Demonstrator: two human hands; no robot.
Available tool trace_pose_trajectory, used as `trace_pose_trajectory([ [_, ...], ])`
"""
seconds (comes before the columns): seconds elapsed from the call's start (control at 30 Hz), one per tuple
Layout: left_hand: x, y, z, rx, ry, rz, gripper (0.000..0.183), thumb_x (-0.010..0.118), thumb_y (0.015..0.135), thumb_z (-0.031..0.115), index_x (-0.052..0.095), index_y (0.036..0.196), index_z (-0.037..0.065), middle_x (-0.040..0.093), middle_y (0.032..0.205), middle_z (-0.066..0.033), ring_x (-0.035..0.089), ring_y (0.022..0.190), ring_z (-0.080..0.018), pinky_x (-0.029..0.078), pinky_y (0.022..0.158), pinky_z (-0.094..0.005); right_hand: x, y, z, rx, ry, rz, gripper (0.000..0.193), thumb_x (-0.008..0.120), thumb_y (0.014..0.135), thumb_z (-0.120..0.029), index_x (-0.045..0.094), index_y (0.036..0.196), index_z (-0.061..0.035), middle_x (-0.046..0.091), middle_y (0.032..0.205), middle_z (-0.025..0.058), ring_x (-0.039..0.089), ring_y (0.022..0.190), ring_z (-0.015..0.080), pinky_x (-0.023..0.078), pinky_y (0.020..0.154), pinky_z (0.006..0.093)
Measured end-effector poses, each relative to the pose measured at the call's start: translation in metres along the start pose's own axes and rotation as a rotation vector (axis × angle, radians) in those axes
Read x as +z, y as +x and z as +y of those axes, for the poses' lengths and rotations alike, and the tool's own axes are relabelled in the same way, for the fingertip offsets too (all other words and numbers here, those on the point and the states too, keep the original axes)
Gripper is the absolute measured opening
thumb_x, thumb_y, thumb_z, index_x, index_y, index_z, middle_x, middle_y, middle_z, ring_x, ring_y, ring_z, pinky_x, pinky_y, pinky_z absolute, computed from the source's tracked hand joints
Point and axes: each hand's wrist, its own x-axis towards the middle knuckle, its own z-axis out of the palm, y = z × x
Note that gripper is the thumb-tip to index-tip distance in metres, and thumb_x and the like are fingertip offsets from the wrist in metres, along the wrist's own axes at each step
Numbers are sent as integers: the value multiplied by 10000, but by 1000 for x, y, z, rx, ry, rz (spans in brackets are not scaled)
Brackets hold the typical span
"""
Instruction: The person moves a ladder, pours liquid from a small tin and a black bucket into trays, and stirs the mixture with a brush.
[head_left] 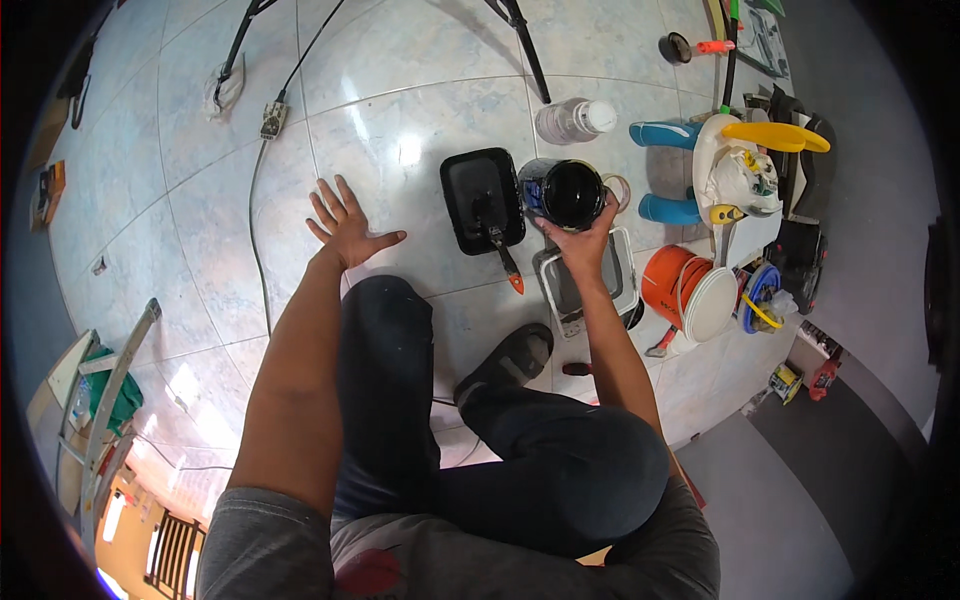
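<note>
My left hand (345,228) is open with the fingers spread, over the tiled floor to the left of a black paint tray (455,200). I cannot tell if it touches the tiles. A paintbrush (510,270) with an orange-tipped handle lies in the tray, its bristle end inside and its handle over the near rim. Right of the tray, my right hand (588,245) grips the near right side of a paint can (575,190) with a dark inside. The can looks open at the top, and its label is partly hidden.
A clear plastic bottle (570,122) stands beyond the can. White-rimmed tray (625,270), orange bucket (665,275) and blue-legged stool (665,208) are at the right. A cable (255,215) crosses the floor at left; tripod legs (530,55) stand at the far side. A ladder (125,370) is near left.
</note>
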Motion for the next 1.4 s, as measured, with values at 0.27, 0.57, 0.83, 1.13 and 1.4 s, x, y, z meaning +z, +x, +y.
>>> trace_pose_trajectory([
  [0.27,-4,-4,2,-16,16,-21,1650,836,649,778,-300,1607,62,-339,1652,-316,-344,1515,-509,-91,1177,-738,-26,9,-21,-74,122,-67,1186,990,593,5,287,1546,-46,460,1471,140,539,1337,246,472,1143,375],
  [0.57,-7,-4,2,-15,42,-20,1656,857,649,759,-301,1607,63,-322,1657,-322,-325,1519,-519,-63,1185,-742,-41,28,-57,-326,-205,-204,1179,1014,548,-120,353,1518,-10,505,1426,168,545,1330,295,463,1139,416],
  [0.83,-9,-6,7,-25,73,-36,1664,858,645,768,-302,1607,63,-305,1658,-334,-317,1523,-519,-57,1198,-729,-19,21,-82,-578,-473,-242,1068,967,517,-137,467,1452,-13,547,1358,206,528,1254,425,424,1115,526],
  [1.13,-8,-6,3,-13,64,-30,1676,868,635,763,-305,1605,61,-293,1662,-337,-306,1528,-520,-54,1198,-732,-3,8,-97,-606,-655,-236,1067,950,511,-284,504,1457,-76,542,1318,192,520,1287,397,227,1171,697],
  [1.4,-3,0,-3,2,56,-26,1677,865,630,770,-332,1600,106,-342,1654,-308,-352,1509,-511,-76,1167,-761,-6,11,-111,-565,-587,-297,1063,941,529,-285,489,1471,-85,542,1296,213,535,1267,406,234,1179,709],
])
